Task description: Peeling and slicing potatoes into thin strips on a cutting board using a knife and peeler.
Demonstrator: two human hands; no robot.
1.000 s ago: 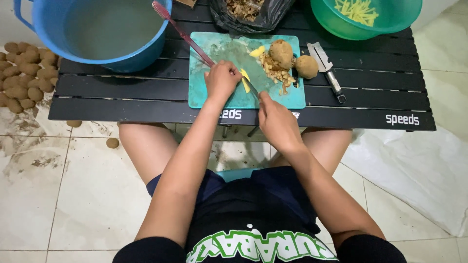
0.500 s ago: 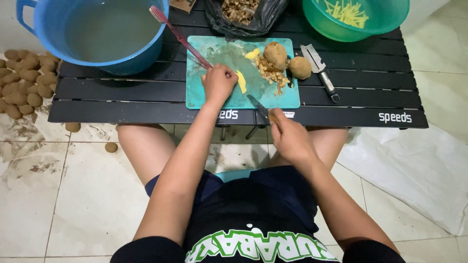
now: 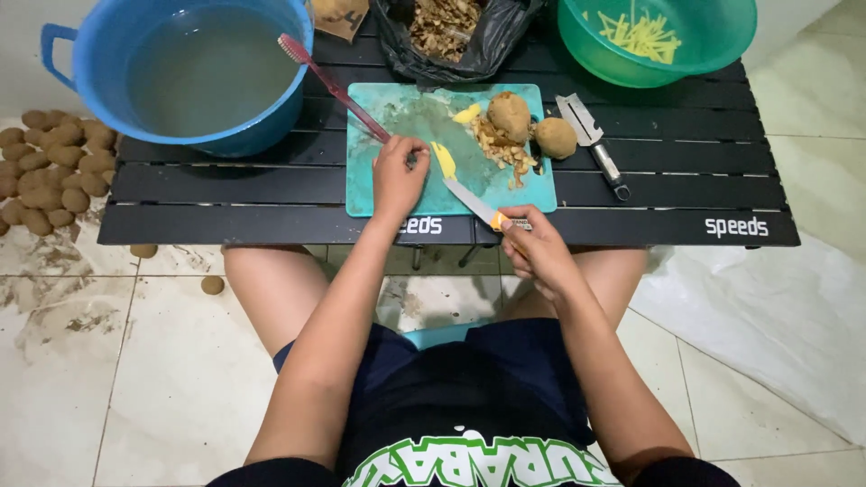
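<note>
While the right hand (image 3: 532, 248) is closed around the orange handle of a small knife (image 3: 474, 204) at the near edge of the counter (image 3: 225, 194), its blade reaches up onto the teal cutting board (image 3: 406, 113) towards a yellow peeled potato slice (image 3: 444, 160). The left hand (image 3: 397, 176) rests on the board just beside that slice, fingers curled down over something small; what it pins, if anything, I cannot tell. Judging by how things lie, the cutting is partway through: one piece is under the knife and more wait. A little further up the board sit a heap of brown peelings (image 3: 501, 149), another yellow piece (image 3: 466, 114) and two unpeeled potatoes (image 3: 509, 115), so peeling is not finished either. A peeler (image 3: 591, 144) lies idle just right of the board. A red toothbrush (image 3: 334, 86) leans from the board's upper left corner to the rim of a blue tub (image 3: 90, 72) of cloudy water. At the far edge, a black bag (image 3: 397, 45) holds many peelings, and a green bowl (image 3: 713, 50) already holds cut yellow strips (image 3: 642, 36). On the floor to the left, a large pile of unwashed potatoes (image 3: 50, 171) suggests most of the work remains.
</note>
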